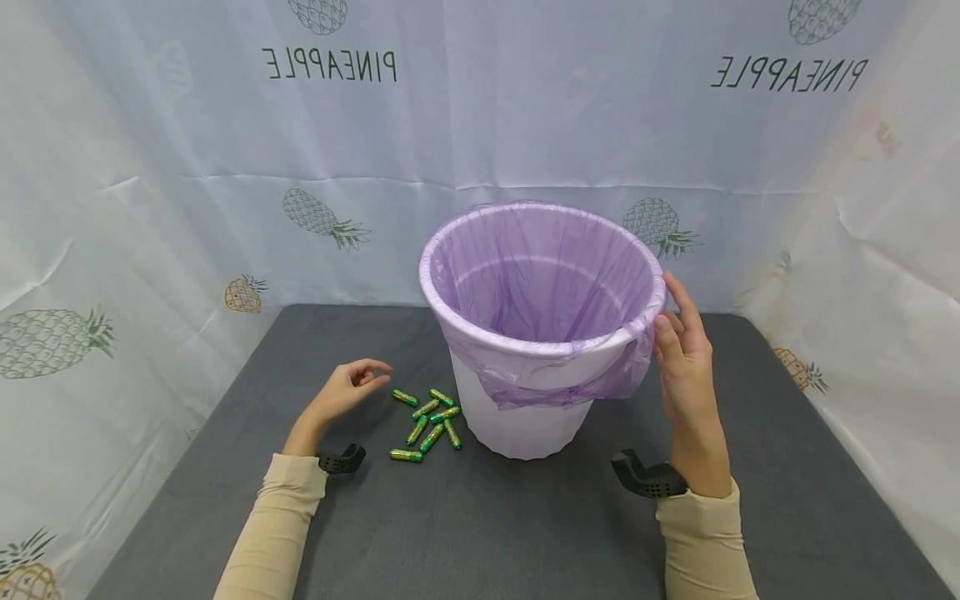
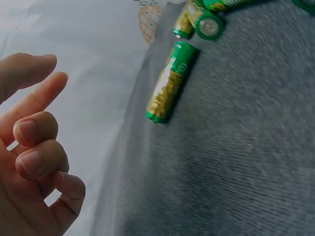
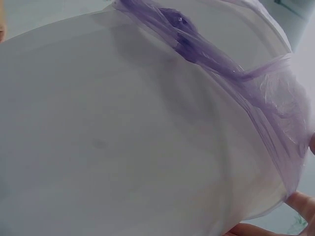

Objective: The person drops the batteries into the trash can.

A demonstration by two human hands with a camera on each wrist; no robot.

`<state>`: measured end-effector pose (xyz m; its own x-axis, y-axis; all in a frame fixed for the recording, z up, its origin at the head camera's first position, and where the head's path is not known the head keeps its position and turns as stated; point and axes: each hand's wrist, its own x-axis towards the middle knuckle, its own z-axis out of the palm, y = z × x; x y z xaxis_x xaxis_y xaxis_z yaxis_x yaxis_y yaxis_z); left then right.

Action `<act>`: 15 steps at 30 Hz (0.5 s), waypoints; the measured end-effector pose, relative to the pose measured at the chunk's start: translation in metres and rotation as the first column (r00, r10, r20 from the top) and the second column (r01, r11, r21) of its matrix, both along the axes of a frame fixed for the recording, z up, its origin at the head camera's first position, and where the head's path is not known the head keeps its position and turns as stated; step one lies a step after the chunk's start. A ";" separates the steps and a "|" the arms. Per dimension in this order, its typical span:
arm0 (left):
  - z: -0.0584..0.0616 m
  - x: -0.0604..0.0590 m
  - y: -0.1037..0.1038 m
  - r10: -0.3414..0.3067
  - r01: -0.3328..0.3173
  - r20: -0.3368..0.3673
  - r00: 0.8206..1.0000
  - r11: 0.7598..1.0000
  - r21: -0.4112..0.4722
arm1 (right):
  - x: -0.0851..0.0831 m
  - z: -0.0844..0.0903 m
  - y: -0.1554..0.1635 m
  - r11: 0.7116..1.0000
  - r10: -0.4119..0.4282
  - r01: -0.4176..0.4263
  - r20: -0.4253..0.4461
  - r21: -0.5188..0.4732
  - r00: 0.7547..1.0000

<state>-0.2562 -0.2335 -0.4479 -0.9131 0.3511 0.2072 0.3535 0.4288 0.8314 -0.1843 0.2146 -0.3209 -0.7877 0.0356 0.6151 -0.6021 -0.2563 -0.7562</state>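
A white bin (image 1: 517, 425) stands on the dark table, lined with a purple bag (image 1: 562, 392) folded over its rim. Against the right side of the rim, my right hand (image 1: 686, 358) rests with its index finger straight and thumb at the front. In the right wrist view, its fingertips (image 3: 301, 202) touch the bin's edge beside the bag. Several green and gold batteries (image 1: 431, 437) lie loose left of the bin. Just left of them hovers my left hand (image 1: 351, 387), fingers loosely bent and holding nothing. A single battery (image 2: 170, 86) lies nearest to it in the left wrist view.
The dark table (image 1: 480, 533) runs back to a white curtain (image 1: 480, 125) printed with pineapples. More curtain encloses both sides. A black wrist mount (image 1: 648, 477) juts inward from the right wrist, and another black mount (image 1: 342, 459) from the left.
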 end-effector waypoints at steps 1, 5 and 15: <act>-0.001 0.000 0.000 -0.004 0.004 -0.001 1.000 1.000 -0.004 | 0.000 0.000 0.000 1.000 -0.001 0.001 0.000 0.000 1.000; -0.005 -0.003 0.000 -0.007 0.007 0.014 1.000 0.999 -0.033 | 0.000 0.000 0.000 1.000 -0.004 0.004 0.001 0.000 1.000; -0.012 -0.006 0.003 0.040 -0.030 0.078 0.996 0.991 -0.128 | -0.001 -0.001 0.000 1.000 0.002 -0.002 -0.001 -0.006 1.000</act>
<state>-0.2624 -0.2300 -0.4604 -0.9372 0.3374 0.0889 0.2711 0.5437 0.7943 -0.1850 0.2148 -0.3222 -0.7871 0.0381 0.6157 -0.6025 -0.2619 -0.7540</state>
